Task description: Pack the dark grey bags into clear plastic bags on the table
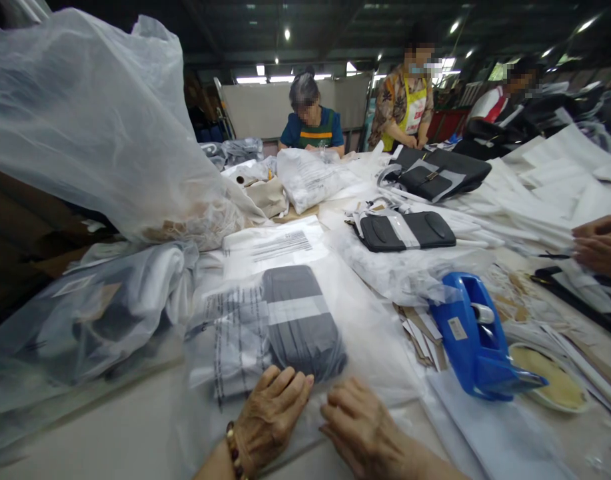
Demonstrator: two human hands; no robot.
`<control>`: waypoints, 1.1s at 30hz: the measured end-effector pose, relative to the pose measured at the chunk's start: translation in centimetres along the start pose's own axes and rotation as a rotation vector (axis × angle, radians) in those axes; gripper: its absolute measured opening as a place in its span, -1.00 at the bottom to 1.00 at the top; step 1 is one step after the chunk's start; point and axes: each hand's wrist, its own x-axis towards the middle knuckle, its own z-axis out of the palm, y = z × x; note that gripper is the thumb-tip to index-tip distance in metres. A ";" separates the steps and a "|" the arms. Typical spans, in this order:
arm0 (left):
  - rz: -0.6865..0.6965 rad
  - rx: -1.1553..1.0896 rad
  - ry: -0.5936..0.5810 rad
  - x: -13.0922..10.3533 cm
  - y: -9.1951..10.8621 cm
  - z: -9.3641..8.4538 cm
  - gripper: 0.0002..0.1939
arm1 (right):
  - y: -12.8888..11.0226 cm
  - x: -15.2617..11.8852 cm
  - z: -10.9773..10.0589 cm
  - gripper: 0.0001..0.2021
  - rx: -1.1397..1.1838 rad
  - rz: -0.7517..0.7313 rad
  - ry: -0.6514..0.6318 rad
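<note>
A black handbag point(305, 340) with a white band across it lies partly inside a clear plastic bag point(220, 393) printed with dark text. My left hand point(272, 413), a beaded bracelet at its wrist, has its fingers curled together on the near edge of the plastic, just below the handbag. Beside it, my right hand point(360, 420) is slightly blurred, fingers bent and closed at the same edge of the plastic. The plastic between the hands is crumpled and partly hidden by the fingers.
A blue tape dispenser point(468, 333) stands at right by a dish point(550, 373). Behind are wrapped black bags point(408, 230) and white sheets. Large plastic sacks point(85, 120) rise at left. Another person's hands point(602, 243) work at far right; several people are beyond the table.
</note>
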 end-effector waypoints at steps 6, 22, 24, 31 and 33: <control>-0.022 -0.053 0.084 -0.3 0.2 0.6 -0.63 | 7.5 0.1 -3.9 -0.53 -0.214 0.774 0.327; 0.009 -0.141 0.081 -1.0 -0.6 0.7 -0.64 | 10.5 -1.2 1.1 -0.70 -0.456 0.766 0.047; 0.009 -0.138 0.036 -0.5 -0.7 0.2 -0.67 | 10.4 -1.0 0.5 -0.71 -0.484 0.723 0.067; -0.029 -0.182 -0.056 0.5 -1.6 -1.0 -0.67 | 2.2 -0.2 -1.4 -0.74 -0.122 0.004 0.147; -0.025 -0.180 -0.049 0.7 -1.7 -1.0 -0.69 | -0.4 -0.4 -0.5 -0.70 0.032 -0.136 0.006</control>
